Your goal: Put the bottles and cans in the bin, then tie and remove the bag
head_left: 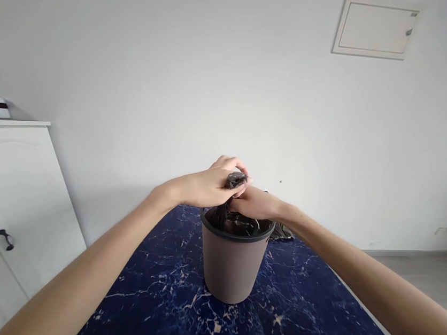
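The glossy black plastic bin bag [234, 182] is gathered into a crumpled, twisted neck just above the round grey-brown plastic bin [231, 265], with the rest of it sagging in shiny folds inside the bin's dark rim. My left hand [216, 183] is clamped around that neck, fingers curled over its top. My right hand [252, 202] is closed on the bag just below, touching my left. The bin stands upright on the dark blue marble-patterned worktop [295, 315]. Left of the bin is a white cabinet [7, 186].
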{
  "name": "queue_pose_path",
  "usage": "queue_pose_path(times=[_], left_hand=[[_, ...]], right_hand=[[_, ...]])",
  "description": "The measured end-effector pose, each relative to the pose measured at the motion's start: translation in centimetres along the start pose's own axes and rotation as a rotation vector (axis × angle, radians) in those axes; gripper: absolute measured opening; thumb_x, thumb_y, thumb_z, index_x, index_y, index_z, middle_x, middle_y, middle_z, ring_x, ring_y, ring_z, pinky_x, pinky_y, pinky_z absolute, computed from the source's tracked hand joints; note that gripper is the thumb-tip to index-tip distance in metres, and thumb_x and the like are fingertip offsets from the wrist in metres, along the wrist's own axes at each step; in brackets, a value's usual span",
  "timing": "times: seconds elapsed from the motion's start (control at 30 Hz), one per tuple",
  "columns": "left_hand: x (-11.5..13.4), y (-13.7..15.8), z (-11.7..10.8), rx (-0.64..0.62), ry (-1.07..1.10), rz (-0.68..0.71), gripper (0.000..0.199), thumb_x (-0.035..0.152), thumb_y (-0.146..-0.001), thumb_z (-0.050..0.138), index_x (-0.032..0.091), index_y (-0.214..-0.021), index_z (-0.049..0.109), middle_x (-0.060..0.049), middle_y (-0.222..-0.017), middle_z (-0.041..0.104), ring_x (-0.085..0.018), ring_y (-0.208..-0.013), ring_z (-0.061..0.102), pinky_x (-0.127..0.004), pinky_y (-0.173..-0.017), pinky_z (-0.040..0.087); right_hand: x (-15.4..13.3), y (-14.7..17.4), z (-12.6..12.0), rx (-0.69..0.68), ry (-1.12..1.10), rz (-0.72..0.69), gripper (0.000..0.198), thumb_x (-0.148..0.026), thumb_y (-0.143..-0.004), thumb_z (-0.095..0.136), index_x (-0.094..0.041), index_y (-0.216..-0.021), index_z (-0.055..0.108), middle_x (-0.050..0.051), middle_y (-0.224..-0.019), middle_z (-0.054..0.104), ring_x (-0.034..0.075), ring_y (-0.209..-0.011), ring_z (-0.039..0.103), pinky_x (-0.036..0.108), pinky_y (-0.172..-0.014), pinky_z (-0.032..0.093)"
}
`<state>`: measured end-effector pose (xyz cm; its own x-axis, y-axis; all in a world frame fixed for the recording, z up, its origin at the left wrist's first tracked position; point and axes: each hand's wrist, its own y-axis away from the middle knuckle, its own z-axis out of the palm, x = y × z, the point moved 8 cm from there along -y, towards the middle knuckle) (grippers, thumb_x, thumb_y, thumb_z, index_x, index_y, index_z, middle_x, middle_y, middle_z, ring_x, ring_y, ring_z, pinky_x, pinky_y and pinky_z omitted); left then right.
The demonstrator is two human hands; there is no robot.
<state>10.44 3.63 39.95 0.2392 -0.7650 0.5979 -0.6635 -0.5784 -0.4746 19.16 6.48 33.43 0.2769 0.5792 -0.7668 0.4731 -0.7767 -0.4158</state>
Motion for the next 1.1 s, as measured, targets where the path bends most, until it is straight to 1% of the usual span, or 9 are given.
queue_pose_path(times=[0.13, 0.27, 0.4, 0.53, 0.63, 0.8, 0.93, 1.0, 1.1], left_hand=[[-1.0, -0.7, 0.3, -0.084, 0.125, -0.151, 0.010, 0.024, -0.082, 0.083, 0.019, -0.086, 0.076, -0.006, -0.093, 0.069, -0.020, -0.075, 0.064, -0.032, -0.074, 0.048], [-0.2, -0.8, 1.9, -0.269, 0.024, -0.036, 0.025, 0.040, -0.102, 0.061, 0.020, -0.087, 0.067, -0.002, -0.084, 0.060, -0.019, -0.082, 0.057, -0.035, -0.083, 0.046], [-1.1, -0.9, 1.6, -0.253, -0.017, -0.098, 0.037, 0.055, -0.106, 0.048, 0.022, -0.100, 0.064, 0.000, -0.082, 0.051, -0.016, -0.069, 0.049, -0.032, -0.064, 0.044], [-1.6, -1.0, 1.2, -0.272, 0.015, -0.155, 0.041, 0.060, -0.103, 0.050, 0.023, -0.104, 0.068, 0.000, -0.075, 0.050, -0.014, -0.059, 0.046, -0.031, -0.056, 0.042], [-0.9, -1.4, 1.9, -0.338, -0.012, -0.117, 0.038, 0.057, -0.101, 0.055, 0.023, -0.092, 0.071, -0.005, -0.083, 0.065, -0.020, -0.070, 0.060, -0.035, -0.069, 0.049], [1.1, -2.2, 4.1, -0.453, -0.134, -0.021, 0.031, 0.049, -0.096, 0.060, 0.023, -0.086, 0.073, -0.008, -0.106, 0.076, -0.028, -0.102, 0.067, -0.040, -0.092, 0.052], [1.7, -1.6, 3.2, -0.319, -0.274, -0.016, 0.035, 0.057, -0.096, 0.059, 0.027, -0.095, 0.075, -0.007, -0.122, 0.072, -0.033, -0.121, 0.062, -0.046, -0.105, 0.050], [1.7, -0.3, 1.9, -0.169, -0.348, 0.009, 0.042, 0.063, -0.085, 0.074, 0.030, -0.112, 0.072, -0.006, -0.142, 0.063, -0.037, -0.139, 0.049, -0.051, -0.115, 0.044], [0.9, 2.8, 0.0, 0.133, -0.371, 0.013, 0.100, 0.062, -0.064, 0.093, 0.035, -0.148, 0.045, -0.008, -0.164, 0.039, -0.039, -0.154, 0.030, -0.055, -0.124, 0.036]], right_hand=[[-0.4, 0.8, 0.8, -0.257, -0.010, -0.068, 0.017, -0.037, -0.080, 0.066, -0.022, -0.086, 0.071, 0.005, -0.085, 0.069, 0.026, -0.090, 0.063, 0.045, -0.085, 0.055], [0.3, 0.7, 0.3, -0.276, -0.090, -0.041, 0.028, -0.037, -0.074, 0.069, -0.021, -0.097, 0.069, 0.007, -0.094, 0.068, 0.029, -0.096, 0.061, 0.050, -0.092, 0.052], [0.6, 1.0, 0.6, -0.332, -0.299, 0.002, 0.033, -0.040, -0.077, 0.061, -0.019, -0.100, 0.069, 0.009, -0.095, 0.069, 0.029, -0.095, 0.061, 0.053, -0.095, 0.050], [-0.5, 1.9, 1.0, -0.453, -0.341, -0.018, 0.049, -0.047, -0.084, 0.063, -0.017, -0.122, 0.070, 0.012, -0.118, 0.071, 0.032, -0.115, 0.062, 0.056, -0.109, 0.044], [-1.6, 1.8, 1.0, -0.414, -0.159, -0.042, 0.060, -0.059, -0.084, 0.075, -0.020, -0.129, 0.070, 0.013, -0.135, 0.068, 0.034, -0.132, 0.058, 0.055, -0.118, 0.040], [-2.8, 1.0, 2.5, -0.410, 0.006, -0.041, 0.046, -0.062, -0.095, 0.068, -0.022, -0.115, 0.079, 0.010, -0.127, 0.075, 0.031, -0.131, 0.063, 0.049, -0.121, 0.045], [-3.8, 1.0, 2.8, -0.402, -0.045, -0.166, 0.041, -0.048, -0.106, 0.055, -0.017, -0.102, 0.081, 0.011, -0.113, 0.079, 0.026, -0.122, 0.068, 0.042, -0.119, 0.046], [-3.5, 1.2, 2.6, -0.401, -0.041, -0.142, 0.038, -0.047, -0.104, 0.056, -0.019, -0.099, 0.081, 0.010, -0.109, 0.080, 0.027, -0.120, 0.068, 0.043, -0.115, 0.047], [-1.7, 1.0, 0.7, -0.189, -0.054, 0.067, 0.047, -0.057, -0.102, 0.053, -0.021, -0.090, 0.081, 0.009, -0.101, 0.080, 0.030, -0.107, 0.070, 0.046, -0.105, 0.051]])
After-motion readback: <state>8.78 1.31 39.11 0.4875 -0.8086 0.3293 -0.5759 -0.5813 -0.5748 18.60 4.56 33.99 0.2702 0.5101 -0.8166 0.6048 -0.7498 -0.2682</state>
